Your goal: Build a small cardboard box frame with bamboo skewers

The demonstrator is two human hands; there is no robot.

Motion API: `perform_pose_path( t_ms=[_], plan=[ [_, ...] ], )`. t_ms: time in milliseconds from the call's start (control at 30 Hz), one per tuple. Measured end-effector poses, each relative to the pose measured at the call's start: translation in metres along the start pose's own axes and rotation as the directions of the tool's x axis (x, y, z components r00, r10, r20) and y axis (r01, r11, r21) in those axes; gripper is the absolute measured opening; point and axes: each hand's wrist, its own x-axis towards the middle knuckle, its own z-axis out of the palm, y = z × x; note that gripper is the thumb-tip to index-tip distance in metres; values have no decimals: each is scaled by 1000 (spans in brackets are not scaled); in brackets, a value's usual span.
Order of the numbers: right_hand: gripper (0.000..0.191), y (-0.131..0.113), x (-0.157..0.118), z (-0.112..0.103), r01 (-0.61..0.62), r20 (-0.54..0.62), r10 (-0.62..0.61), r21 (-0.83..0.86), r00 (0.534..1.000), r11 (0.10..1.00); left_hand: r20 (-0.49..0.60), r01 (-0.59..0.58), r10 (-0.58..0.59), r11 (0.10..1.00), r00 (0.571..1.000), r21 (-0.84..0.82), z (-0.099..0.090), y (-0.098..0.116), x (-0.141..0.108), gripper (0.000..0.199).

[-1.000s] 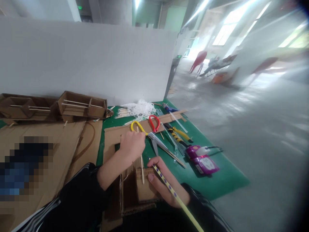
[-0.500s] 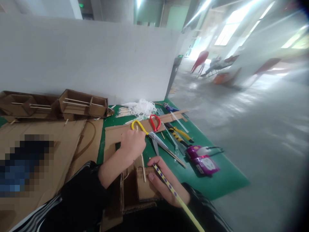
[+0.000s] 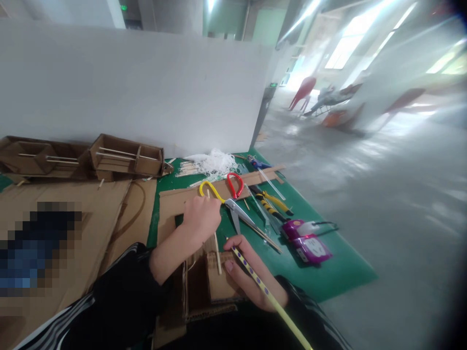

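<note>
My left hand (image 3: 200, 215) is closed in a fist round a thin wooden stick (image 3: 218, 250). The stick's lower end reaches over a small cardboard piece (image 3: 222, 287) by an open cardboard box (image 3: 195, 287). Lower right, my right hand (image 3: 255, 274) holds a pale yellow pencil (image 3: 258, 282) with purple dots between thumb and fingers, its tip pointing up and left. The fingertips of this hand are close to the cardboard piece. Just beyond both hands lie open scissors (image 3: 237, 210) with one yellow and one red handle.
Pliers (image 3: 273, 204) and a purple device (image 3: 306, 243) lie on the green table (image 3: 339, 277). White rubber bands (image 3: 217, 163) and wooden sticks (image 3: 186, 168) are heaped at the back. Cardboard boxes with sticks through them (image 3: 126, 155) stand left, before a white partition (image 3: 146, 87).
</note>
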Motion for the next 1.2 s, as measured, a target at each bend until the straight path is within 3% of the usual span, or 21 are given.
perform_pose_path(
  t_ms=[533,633,733,800,900,967,1067,1200],
  plan=[
    [30,2,1,0,35,-22,-36,-43,999,998,12,-6,6,1000,1000,-7,0,0,-1,31],
    [31,1,4,-1,93,-185,-110,-103,977,990,21,-3,3,1000,1000,-8,0,-1,0,33],
    [36,-6,3,-3,84,-443,-174,-215,880,973,30,-2,2,1000,1000,-11,1,-2,1,34],
    [44,-15,-2,-2,41,-493,-162,-246,855,968,35,-6,6,1000,999,-14,1,-2,2,33],
    [38,-32,-10,7,23,-368,-85,-168,926,986,37,-7,7,1000,999,-14,2,-3,2,33],
    [40,-40,-10,14,65,-236,-110,-188,966,980,35,-3,3,1000,999,-12,2,-3,3,34],
    [50,-46,0,23,121,-164,-188,-352,968,928,26,-1,2,1000,1000,-11,2,-3,2,34],
    [49,-44,11,27,114,-212,-262,-532,942,839,21,-8,8,1000,1000,-13,1,-4,2,32]
  ],
)
